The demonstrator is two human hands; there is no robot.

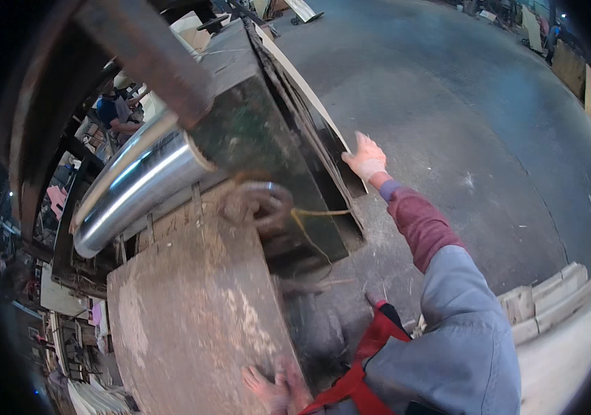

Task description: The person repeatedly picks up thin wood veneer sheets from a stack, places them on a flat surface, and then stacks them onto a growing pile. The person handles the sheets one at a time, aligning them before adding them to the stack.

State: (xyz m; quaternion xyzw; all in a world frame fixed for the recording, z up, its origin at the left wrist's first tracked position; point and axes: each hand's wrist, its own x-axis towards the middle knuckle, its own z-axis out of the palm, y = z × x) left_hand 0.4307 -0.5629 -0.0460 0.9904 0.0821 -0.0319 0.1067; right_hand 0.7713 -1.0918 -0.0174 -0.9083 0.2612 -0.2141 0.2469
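Observation:
My right hand, with a pale covering about the palm and wrist, reaches to the long edge of a thin pale sheet, which looks like wood veneer. Its thumb is at the edge; whether it touches is unclear. The sheet leans along the side of a dark machine housing. My left hand, blurred, lies spread on a worn wooden board. Between the hands, a blurred round metal part sits beside the board, with a yellow cord near it.
A shiny metal roller lies beyond the board, under a rusty beam. Stacked pale wood sheets stand at lower right. A person is at work behind the roller. Concrete floor stretches to the right of the machine.

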